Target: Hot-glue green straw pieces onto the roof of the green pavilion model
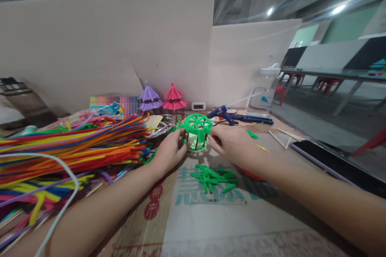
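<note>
The green chenille-stem pavilion (197,123) stands between the hands, beyond a heap of cut green stems (212,178). The left hand's (173,146) grip closes on its side; whether the right hand's (232,144) grip, at the rim, pinches a strip, I cannot tell. Best, I judge, to brace the posts and press lightly. Chinese characters mark the cardboard (141,233); the water bottle's (263,92) lettering is too small to read.

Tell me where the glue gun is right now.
In the head view, the glue gun lies just right of centre, behind the green model and the right hand, with the clear bottle farther right.
</note>
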Motion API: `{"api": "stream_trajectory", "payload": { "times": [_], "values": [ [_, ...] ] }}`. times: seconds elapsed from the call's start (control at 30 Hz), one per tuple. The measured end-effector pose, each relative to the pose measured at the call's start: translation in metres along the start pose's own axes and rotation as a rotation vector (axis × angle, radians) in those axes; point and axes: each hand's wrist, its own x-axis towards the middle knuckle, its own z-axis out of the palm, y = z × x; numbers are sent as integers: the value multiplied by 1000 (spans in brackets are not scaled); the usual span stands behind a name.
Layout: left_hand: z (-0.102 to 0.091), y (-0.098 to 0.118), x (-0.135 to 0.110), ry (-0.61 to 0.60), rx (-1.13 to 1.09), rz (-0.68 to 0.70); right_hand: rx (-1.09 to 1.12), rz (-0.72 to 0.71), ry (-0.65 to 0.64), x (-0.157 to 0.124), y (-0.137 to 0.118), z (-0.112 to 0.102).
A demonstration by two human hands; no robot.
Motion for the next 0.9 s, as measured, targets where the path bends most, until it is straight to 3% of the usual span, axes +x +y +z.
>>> {"api": "stream_trajectory", "payload": {
  "times": [0.23, 0.37, 0.47, 0.63, 0.9],
  "values": [
    [0, 1, 0, -4, -12, -13, -11, 39, -72, 0, -2, -2],
    [0, -1, 0, -22, -65, -22, 79, 7, -28, -1, 2, -6],
    [1, -4, 0, -45, -153, -8, 168, -82, 48, -1, 9, -12],
    [2, -6, 2, -50, -214, 7, 172, -356, 98, 2, 18, -13],
    [0, -2, 2, -48, -215, 28, 108, -392, 138, 3, 20, -3]
  ]
}}
